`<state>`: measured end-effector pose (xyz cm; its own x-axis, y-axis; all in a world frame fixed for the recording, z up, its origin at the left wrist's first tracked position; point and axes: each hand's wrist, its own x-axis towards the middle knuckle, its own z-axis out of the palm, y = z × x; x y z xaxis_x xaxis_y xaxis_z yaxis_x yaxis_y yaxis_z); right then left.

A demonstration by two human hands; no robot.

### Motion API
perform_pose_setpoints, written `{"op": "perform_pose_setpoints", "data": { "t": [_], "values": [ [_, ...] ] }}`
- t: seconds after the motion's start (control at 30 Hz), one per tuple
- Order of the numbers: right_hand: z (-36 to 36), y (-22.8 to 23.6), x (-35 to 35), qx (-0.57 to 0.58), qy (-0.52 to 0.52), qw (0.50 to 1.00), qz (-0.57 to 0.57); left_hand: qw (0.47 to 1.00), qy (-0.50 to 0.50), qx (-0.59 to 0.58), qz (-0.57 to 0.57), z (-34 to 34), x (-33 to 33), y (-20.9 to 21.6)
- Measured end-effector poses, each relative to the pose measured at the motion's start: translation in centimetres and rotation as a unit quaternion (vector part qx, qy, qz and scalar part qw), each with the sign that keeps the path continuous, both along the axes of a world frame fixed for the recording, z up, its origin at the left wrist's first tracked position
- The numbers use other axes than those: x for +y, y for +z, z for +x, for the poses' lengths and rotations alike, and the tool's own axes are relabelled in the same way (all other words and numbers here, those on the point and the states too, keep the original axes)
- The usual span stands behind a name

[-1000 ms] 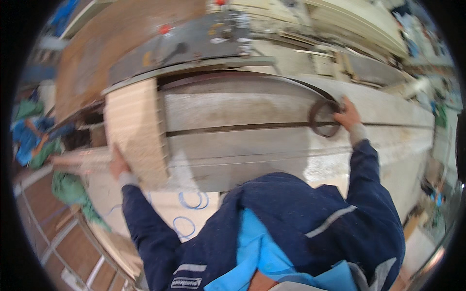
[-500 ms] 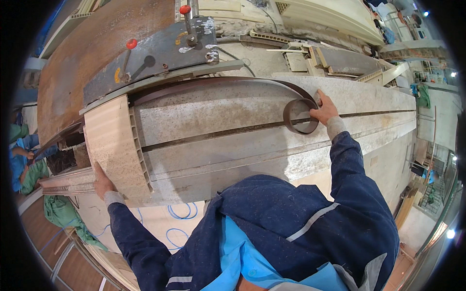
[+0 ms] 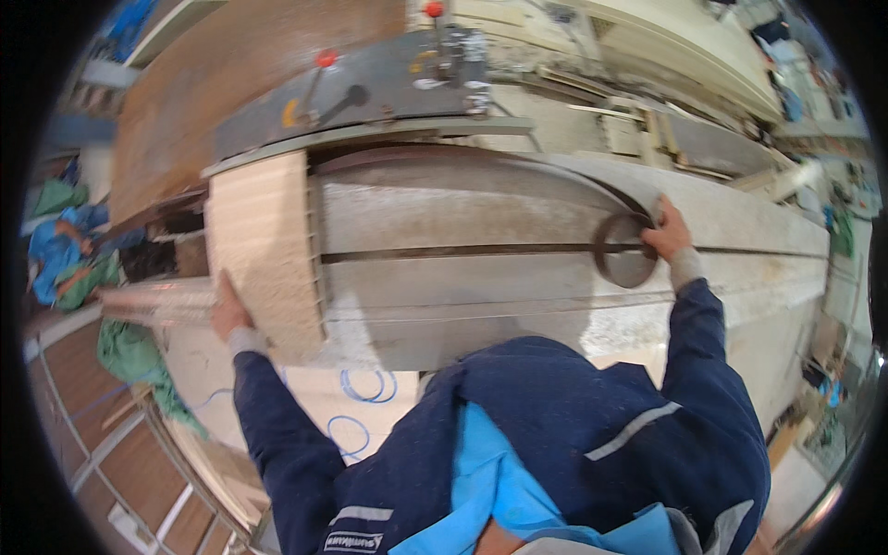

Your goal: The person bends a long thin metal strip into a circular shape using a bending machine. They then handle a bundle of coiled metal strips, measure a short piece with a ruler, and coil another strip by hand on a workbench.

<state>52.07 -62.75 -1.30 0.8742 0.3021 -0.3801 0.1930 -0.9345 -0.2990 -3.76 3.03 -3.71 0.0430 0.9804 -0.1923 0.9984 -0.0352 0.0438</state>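
Note:
My left hand [image 3: 231,310] is at the near left edge of a cream hollow-core panel [image 3: 264,240], its fingers closed along that edge and partly hidden. The panel lies flat on a grey metal machine table [image 3: 444,277], its far end against a long guide bar. In my right hand [image 3: 671,233] is a dark brown flexible strip [image 3: 606,252], pinched beside its coiled end. From the coil, the strip arcs left along the far side of the table to the panel's far corner.
Beyond the guide bar [image 3: 388,131] stands a dark metal housing [image 3: 370,88] with two red-knobbed levers. Offcuts [image 3: 638,129] lie at the far right. Another person in blue [image 3: 65,245] is at far left. Blue tubing [image 3: 368,384] loops on the floor near me.
The whole view has shifted and turned slightly, so the table and panel appear farther right. Both hands keep their places on the panel and the coiled strip.

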Motion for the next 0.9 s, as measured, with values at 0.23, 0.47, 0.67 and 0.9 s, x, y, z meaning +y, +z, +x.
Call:
{"op": "perform_pose_setpoints", "data": {
  "t": [0.23,0.47,0.67,0.9],
  "values": [
    [0.2,0.1,0.0,0.013,-0.010,1.000,0.003,0.990,0.129,-0.023,0.051,3.1,-2.5,2.5],
    [0.8,-0.9,-1.1,0.053,-0.057,0.996,0.041,0.989,0.131,-0.032,0.066,3.8,-3.1,3.2],
    [1.0,-1.7,-1.4,0.035,-0.037,0.997,0.054,0.991,0.124,-0.005,0.059,3.1,-2.6,2.7],
    [1.1,-1.4,-1.3,0.063,-0.079,0.992,0.070,0.989,0.133,0.007,0.068,3.2,-2.8,2.8]
  ]
}}
